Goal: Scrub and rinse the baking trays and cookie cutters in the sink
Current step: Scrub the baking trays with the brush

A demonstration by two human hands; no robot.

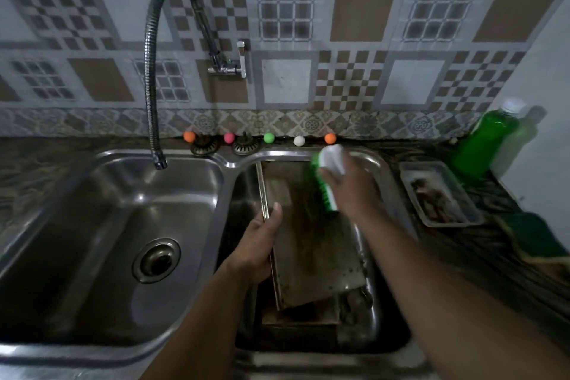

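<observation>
While the left hand [262, 244] is gripping the left rim of a grimy baking tray [314, 244], fingers wrapped under the edge and thumb lying on top, the tray is sitting tilted in the right basin of the double sink [228, 163], resting over other dark items below. The right hand [348, 185] is clamping its fingers around a green-and-white scrub brush [327, 176], bristles touching the tray's upper part. A second dirty tray [438, 194] is lying on the tabletop [493, 244] just right of the sink, near a green bottle [484, 142] and a sponge [536, 234].
</observation>
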